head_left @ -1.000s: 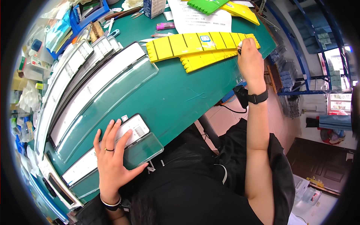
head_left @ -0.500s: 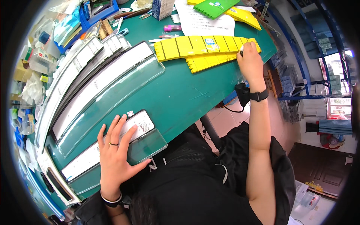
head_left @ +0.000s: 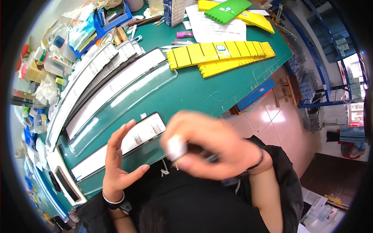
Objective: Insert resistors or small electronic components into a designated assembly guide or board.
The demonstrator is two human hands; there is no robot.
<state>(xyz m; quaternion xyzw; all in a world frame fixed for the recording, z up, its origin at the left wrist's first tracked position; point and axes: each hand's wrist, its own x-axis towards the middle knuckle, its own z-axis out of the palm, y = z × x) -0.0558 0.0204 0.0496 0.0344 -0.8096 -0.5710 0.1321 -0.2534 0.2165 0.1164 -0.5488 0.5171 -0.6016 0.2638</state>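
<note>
My right hand (head_left: 219,149), smeared by motion, is over the table's near edge, fingers curled round a small white thing (head_left: 175,147) too blurred to name. My left hand (head_left: 117,163) is raised with fingers and thumb apart, holding nothing. Beside it is a long flat case with a white labelled panel (head_left: 143,132) and a clear lid lying open toward me. Farther back is a longer white-panelled case (head_left: 120,77), its clear lid (head_left: 134,87) also folded open.
Yellow slotted strips (head_left: 217,52) lie on the green table (head_left: 194,91), with a green strip (head_left: 229,11) and a printed sheet (head_left: 217,33) behind. A carton (head_left: 173,13), a pink marker (head_left: 184,35) and a blue tray (head_left: 116,21) are at the back; clutter lines the left.
My right hand has come from the far end of the yellow strips toward me and left, near the smaller case. My left hand has lifted off that case's panel.
</note>
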